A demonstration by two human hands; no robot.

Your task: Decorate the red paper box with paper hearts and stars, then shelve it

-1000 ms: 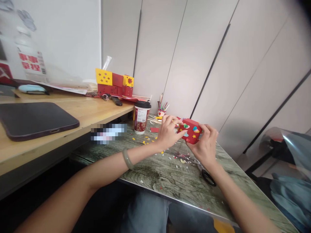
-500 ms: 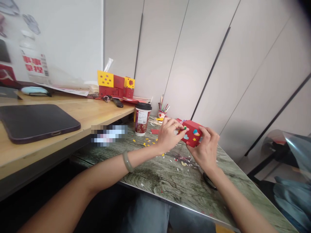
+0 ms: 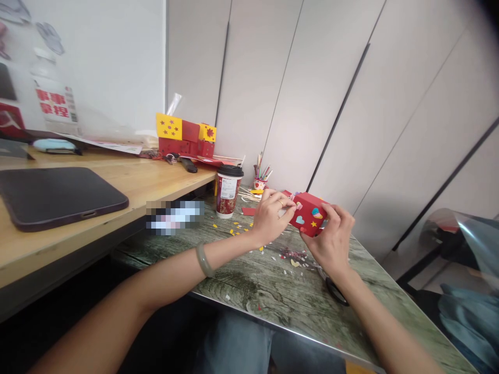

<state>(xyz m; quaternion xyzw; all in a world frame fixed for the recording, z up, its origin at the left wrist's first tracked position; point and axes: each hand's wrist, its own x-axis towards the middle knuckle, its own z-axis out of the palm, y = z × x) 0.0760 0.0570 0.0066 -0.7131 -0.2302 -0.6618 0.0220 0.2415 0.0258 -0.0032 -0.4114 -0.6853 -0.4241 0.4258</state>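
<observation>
"While the right hand [image 3: 330, 240] grasps the red box [image 3: 307, 209] by its right end, where is that box?"

"Raised above the surface [image 3: 234, 275], toward its right edge; that grip probably keeps the decorated face open to the left hand [image 3: 272, 217]."

"What is the left one doing?"

"Its thumb and fingertips come together at the box's left end; I can't tell whether they pinch anything."

"And the scissors [image 3: 330, 286]?"

"They lie in from the near edge, perhaps parked so both hands stay free."
</observation>
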